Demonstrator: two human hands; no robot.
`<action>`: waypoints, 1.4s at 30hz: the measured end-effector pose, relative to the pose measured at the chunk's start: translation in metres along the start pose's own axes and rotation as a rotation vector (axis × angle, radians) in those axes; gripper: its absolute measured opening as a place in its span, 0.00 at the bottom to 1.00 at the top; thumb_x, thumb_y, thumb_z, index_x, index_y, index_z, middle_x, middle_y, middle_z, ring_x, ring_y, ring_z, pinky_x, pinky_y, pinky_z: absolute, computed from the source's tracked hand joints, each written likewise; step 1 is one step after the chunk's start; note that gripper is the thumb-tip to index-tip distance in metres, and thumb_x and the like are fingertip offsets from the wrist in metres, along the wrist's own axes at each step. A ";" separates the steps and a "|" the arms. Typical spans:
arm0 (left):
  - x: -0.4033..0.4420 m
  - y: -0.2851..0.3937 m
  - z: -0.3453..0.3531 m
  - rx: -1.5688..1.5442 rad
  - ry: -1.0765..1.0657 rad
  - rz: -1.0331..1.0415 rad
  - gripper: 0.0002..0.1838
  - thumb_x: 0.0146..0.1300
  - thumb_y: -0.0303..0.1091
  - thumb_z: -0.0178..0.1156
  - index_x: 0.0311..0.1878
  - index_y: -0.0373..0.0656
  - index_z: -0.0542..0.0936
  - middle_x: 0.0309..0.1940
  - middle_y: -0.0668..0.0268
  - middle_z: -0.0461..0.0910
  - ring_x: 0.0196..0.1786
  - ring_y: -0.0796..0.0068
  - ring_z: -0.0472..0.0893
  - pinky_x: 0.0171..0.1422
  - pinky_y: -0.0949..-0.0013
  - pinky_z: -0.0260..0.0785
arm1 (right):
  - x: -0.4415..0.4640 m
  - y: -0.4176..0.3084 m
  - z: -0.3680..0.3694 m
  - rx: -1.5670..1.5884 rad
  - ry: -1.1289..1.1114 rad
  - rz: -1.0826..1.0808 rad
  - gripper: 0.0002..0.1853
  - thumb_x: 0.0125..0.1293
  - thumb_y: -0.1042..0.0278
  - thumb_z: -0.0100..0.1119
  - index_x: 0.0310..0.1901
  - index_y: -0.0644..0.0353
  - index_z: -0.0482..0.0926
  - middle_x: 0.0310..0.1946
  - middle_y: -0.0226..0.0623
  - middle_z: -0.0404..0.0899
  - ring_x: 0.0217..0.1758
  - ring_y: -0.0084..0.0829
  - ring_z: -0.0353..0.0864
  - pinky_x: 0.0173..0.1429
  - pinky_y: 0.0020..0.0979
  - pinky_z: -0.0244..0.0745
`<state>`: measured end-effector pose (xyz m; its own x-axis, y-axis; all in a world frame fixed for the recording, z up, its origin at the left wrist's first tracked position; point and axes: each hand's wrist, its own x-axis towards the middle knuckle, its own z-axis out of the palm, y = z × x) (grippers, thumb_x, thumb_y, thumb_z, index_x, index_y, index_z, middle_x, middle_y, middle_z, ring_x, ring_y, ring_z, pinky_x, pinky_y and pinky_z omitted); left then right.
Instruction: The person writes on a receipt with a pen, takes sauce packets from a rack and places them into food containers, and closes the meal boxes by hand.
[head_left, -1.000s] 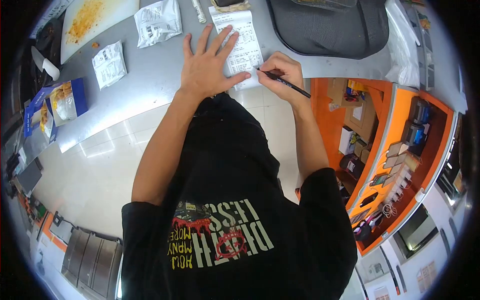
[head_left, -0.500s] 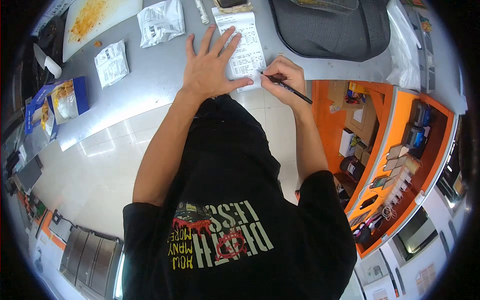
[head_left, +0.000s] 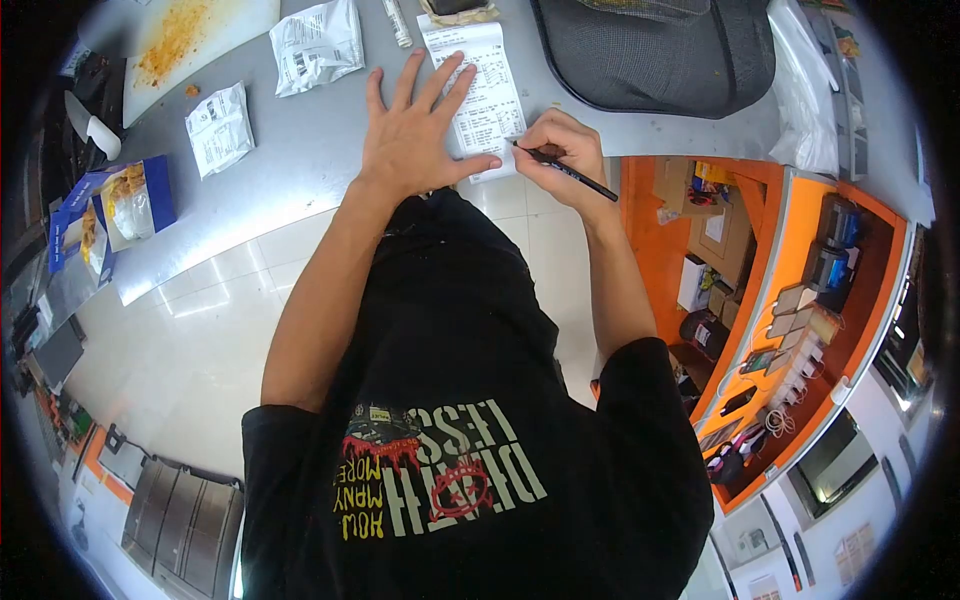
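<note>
A long printed paper slip point(head_left: 487, 105) lies on the metal counter point(head_left: 310, 140). My left hand point(head_left: 415, 135) is spread flat, its fingertips and thumb on the slip's left part and its palm on the counter. My right hand point(head_left: 563, 155) is closed around a black pen point(head_left: 575, 175), whose tip meets the slip near its lower right edge. Just past the top of the slip sits a dark object point(head_left: 455, 6) on brown paper, partly cut off by the frame. A white marker-like tube point(head_left: 398, 22) lies left of the slip's top.
Two white packets point(head_left: 317, 48) point(head_left: 220, 130), a blue box point(head_left: 150, 200), a stained cutting board point(head_left: 185, 45) and a knife point(head_left: 98, 133) are on the left. A black mesh bag point(head_left: 660, 60) and clear plastic point(head_left: 803, 95) lie right, above orange shelving point(head_left: 800, 240).
The pen tip and my right hand have moved slightly down the slip since the earliest frame. My left hand stays spread in place. The view shifts a little.
</note>
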<state>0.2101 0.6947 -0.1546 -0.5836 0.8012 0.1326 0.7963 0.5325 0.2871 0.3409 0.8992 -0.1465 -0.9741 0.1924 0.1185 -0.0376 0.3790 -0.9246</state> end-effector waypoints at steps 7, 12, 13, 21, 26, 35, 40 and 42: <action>0.002 -0.001 -0.003 -0.004 -0.031 0.000 0.64 0.45 0.85 0.66 0.81 0.53 0.67 0.85 0.67 0.57 0.86 0.49 0.50 0.82 0.23 0.33 | -0.001 0.006 0.003 0.076 0.161 0.048 0.06 0.55 0.83 0.72 0.30 0.66 0.81 0.31 0.30 0.77 0.30 0.15 0.77 0.32 0.20 0.70; 0.001 0.000 -0.005 -0.003 -0.046 0.001 0.65 0.45 0.84 0.67 0.82 0.53 0.67 0.85 0.66 0.56 0.86 0.49 0.50 0.82 0.23 0.33 | -0.004 0.003 0.005 0.146 0.158 0.032 0.08 0.55 0.87 0.69 0.35 0.67 0.81 0.39 0.35 0.79 0.39 0.18 0.82 0.39 0.20 0.78; 0.001 0.000 -0.005 -0.004 -0.043 0.001 0.64 0.45 0.84 0.66 0.82 0.54 0.67 0.85 0.66 0.56 0.86 0.48 0.50 0.82 0.22 0.33 | -0.004 0.002 0.006 0.162 0.153 0.024 0.08 0.55 0.87 0.69 0.36 0.67 0.81 0.41 0.36 0.79 0.41 0.19 0.83 0.41 0.21 0.79; 0.000 -0.001 -0.008 -0.003 -0.080 0.018 0.61 0.48 0.83 0.66 0.82 0.61 0.65 0.86 0.65 0.53 0.87 0.46 0.47 0.81 0.21 0.33 | 0.005 -0.018 0.006 0.089 0.026 0.060 0.08 0.58 0.88 0.68 0.37 0.68 0.81 0.39 0.34 0.80 0.42 0.22 0.86 0.48 0.23 0.84; 0.000 -0.001 -0.009 -0.014 -0.101 0.014 0.61 0.47 0.82 0.67 0.83 0.61 0.65 0.86 0.65 0.53 0.87 0.48 0.47 0.81 0.21 0.32 | 0.011 -0.013 0.008 0.062 -0.021 -0.012 0.08 0.55 0.85 0.71 0.34 0.66 0.81 0.33 0.32 0.80 0.33 0.18 0.81 0.37 0.21 0.76; -0.001 -0.002 -0.006 -0.018 -0.074 0.018 0.62 0.47 0.81 0.68 0.83 0.62 0.64 0.86 0.65 0.54 0.87 0.49 0.47 0.81 0.22 0.33 | 0.031 -0.011 0.018 0.003 0.027 -0.048 0.07 0.55 0.83 0.68 0.31 0.65 0.79 0.30 0.33 0.75 0.30 0.19 0.75 0.33 0.23 0.68; 0.000 0.000 -0.012 -0.043 -0.068 0.007 0.58 0.51 0.81 0.66 0.82 0.61 0.66 0.86 0.67 0.55 0.87 0.49 0.48 0.81 0.23 0.33 | 0.014 -0.010 -0.008 -0.110 0.003 0.004 0.08 0.51 0.81 0.69 0.27 0.63 0.77 0.26 0.34 0.73 0.29 0.25 0.78 0.34 0.26 0.71; -0.002 0.000 -0.009 -0.039 -0.039 0.020 0.53 0.56 0.77 0.65 0.81 0.61 0.68 0.85 0.68 0.58 0.87 0.50 0.50 0.82 0.24 0.33 | 0.011 -0.011 -0.012 -0.072 0.087 0.030 0.08 0.51 0.83 0.68 0.27 0.63 0.77 0.27 0.33 0.74 0.31 0.22 0.79 0.35 0.24 0.72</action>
<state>0.2101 0.6909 -0.1464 -0.5603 0.8220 0.1019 0.8005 0.5059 0.3213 0.3331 0.9081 -0.1309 -0.9513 0.2816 0.1254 0.0101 0.4351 -0.9003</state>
